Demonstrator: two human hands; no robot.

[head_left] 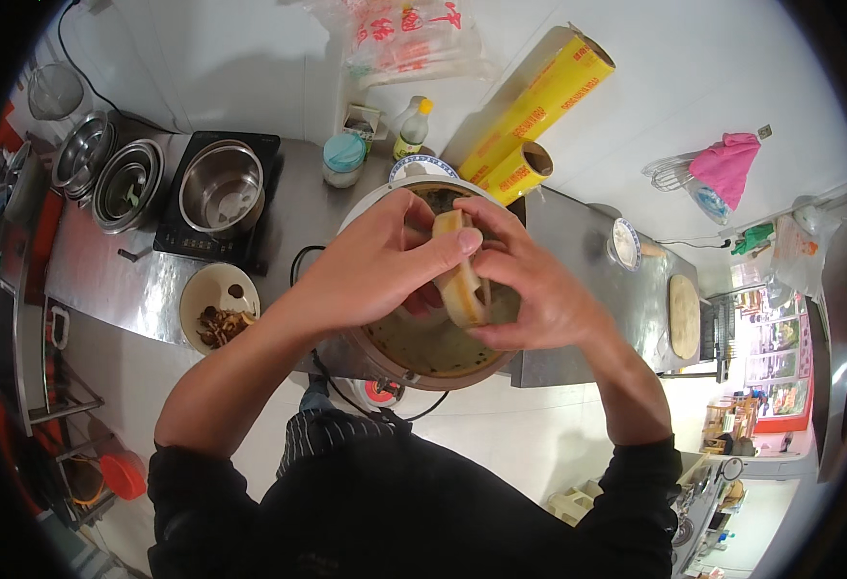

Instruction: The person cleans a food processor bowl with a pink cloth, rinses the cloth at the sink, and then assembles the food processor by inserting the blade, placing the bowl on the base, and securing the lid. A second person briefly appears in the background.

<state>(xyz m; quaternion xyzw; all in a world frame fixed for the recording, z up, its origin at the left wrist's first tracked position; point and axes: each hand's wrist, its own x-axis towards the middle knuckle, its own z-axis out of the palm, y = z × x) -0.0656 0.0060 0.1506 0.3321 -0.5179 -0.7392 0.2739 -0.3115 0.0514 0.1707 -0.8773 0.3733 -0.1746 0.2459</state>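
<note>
Both my hands are closed around a pale, ring-like piece with a yellow-orange stripe (459, 282); its exact kind is unclear. My left hand (399, 246) grips it from the left, thumb laid across its top. On the other side, my right hand (530, 280) has its fingers and thumb curled round the piece's right edge. Directly below is a large round pot (423, 378), which holds cloudy greenish liquid (419, 343) with dark specks along its edge. My hands and forearms hide part of the pot.
A cream bowl (192, 301) with brown pieces stands left, below a steel pot (192, 188) on a black cooktop (267, 159). Behind stand a teal-lidded jar (344, 159), a yellow-capped bottle (412, 130) and yellow rolls (549, 96). A cable (332, 386) loops near the pot.
</note>
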